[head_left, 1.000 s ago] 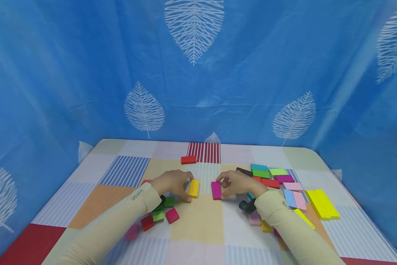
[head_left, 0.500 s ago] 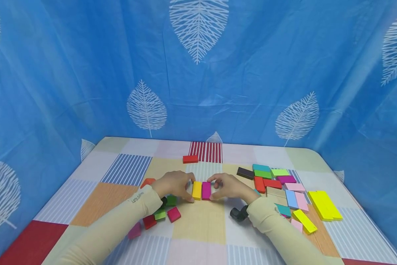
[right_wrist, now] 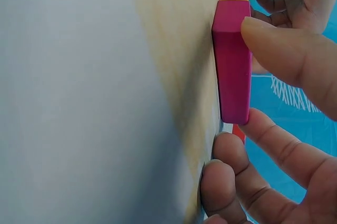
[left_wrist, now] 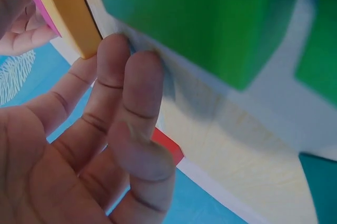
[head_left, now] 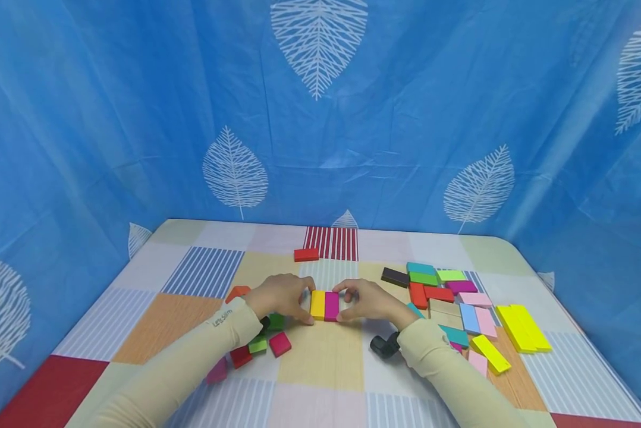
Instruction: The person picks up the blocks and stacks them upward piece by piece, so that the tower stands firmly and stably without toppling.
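The left hand point(head_left: 282, 296) pinches a yellow block point(head_left: 317, 305) and the right hand point(head_left: 373, 300) a magenta block point(head_left: 332, 307), both lying side by side, touching, on the patchwork cloth point(head_left: 320, 362). Beyond, on the far side, lies a red block point(head_left: 306, 255).

The left wrist view's top edge cuts off the yellow block point(left_wrist: 72, 16) and a blurred green block point(left_wrist: 195, 21). A sleeve point(head_left: 189, 359) partly hides an orange-red block point(head_left: 238, 292).
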`<action>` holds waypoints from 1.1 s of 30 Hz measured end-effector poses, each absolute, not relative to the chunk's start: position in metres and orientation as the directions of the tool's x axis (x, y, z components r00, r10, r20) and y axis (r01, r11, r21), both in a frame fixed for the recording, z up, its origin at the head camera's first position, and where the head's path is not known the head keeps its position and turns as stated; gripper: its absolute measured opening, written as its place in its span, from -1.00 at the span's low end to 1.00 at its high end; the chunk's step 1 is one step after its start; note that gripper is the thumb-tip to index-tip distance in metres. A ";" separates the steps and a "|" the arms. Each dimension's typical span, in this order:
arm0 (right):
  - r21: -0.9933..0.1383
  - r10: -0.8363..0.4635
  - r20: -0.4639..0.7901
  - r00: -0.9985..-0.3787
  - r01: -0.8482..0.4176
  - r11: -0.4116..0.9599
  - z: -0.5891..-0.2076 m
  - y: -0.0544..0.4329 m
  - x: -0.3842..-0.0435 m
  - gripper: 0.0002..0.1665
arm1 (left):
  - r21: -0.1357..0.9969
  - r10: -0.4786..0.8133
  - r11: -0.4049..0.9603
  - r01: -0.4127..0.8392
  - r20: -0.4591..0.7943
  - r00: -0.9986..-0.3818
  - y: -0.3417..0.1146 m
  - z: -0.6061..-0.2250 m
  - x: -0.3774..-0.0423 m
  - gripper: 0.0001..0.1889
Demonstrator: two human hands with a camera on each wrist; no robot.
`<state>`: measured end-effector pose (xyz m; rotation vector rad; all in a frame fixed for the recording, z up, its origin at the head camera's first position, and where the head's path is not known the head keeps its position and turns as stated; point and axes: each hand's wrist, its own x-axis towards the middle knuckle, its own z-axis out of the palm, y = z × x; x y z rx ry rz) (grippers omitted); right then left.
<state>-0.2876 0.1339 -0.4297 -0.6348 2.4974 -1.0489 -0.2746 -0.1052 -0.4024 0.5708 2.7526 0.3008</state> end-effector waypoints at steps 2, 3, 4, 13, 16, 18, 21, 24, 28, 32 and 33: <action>-0.734 -0.527 -0.149 -0.837 -0.264 0.626 -0.430 0.135 -0.287 -0.36 | 0.263 0.419 0.898 0.354 -0.259 -0.870 -0.105 -0.403 -0.275 -0.33; -0.732 -0.525 -0.148 -0.838 -0.264 0.628 -0.430 0.135 -0.287 -0.36 | 0.264 0.420 0.897 0.355 -0.259 -0.870 -0.104 -0.403 -0.276 -0.32; -0.731 -0.524 -0.146 -0.839 -0.265 0.629 -0.429 0.135 -0.287 -0.36 | 0.264 0.421 0.896 0.356 -0.258 -0.869 -0.104 -0.403 -0.276 -0.32; -0.738 -0.550 -0.134 -0.824 -0.287 0.610 -0.427 0.141 -0.287 -0.31 | 0.280 0.450 0.882 0.378 -0.268 -0.852 -0.102 -0.401 -0.279 -0.28; -0.752 -0.596 -0.134 -0.792 -0.310 0.581 -0.424 0.150 -0.288 -0.28 | 0.330 0.461 0.873 0.360 -0.314 -0.830 -0.105 -0.395 -0.286 -0.22; -0.762 -0.623 -0.131 -0.772 -0.323 0.561 -0.420 0.158 -0.289 -0.30 | 0.373 0.465 0.863 0.340 -0.326 -0.823 -0.108 -0.390 -0.294 -0.27; -0.774 -0.650 -0.101 -0.753 -0.351 0.527 -0.414 0.177 -0.291 -0.41 | 0.422 0.467 0.846 0.327 -0.289 -0.836 -0.114 -0.385 -0.312 -0.43; -0.783 -0.659 -0.053 -0.751 -0.378 0.494 -0.409 0.197 -0.292 -0.50 | 0.418 0.439 0.851 0.317 -0.236 -0.867 -0.120 -0.386 -0.333 -0.51; -0.799 -0.661 -0.012 -0.750 -0.390 0.457 -0.405 0.224 -0.293 -0.57 | 0.386 0.383 0.881 0.275 -0.240 -0.892 -0.126 -0.392 -0.357 -0.40; -0.793 -0.674 -0.031 -0.738 -0.392 0.466 -0.400 0.249 -0.293 -0.63 | 0.363 0.338 0.903 0.230 -0.271 -0.901 -0.124 -0.400 -0.373 -0.35; -0.791 -0.679 -0.042 -0.733 -0.390 0.471 -0.399 0.255 -0.294 -0.63 | 0.358 0.328 0.907 0.221 -0.272 -0.905 -0.124 -0.402 -0.375 -0.37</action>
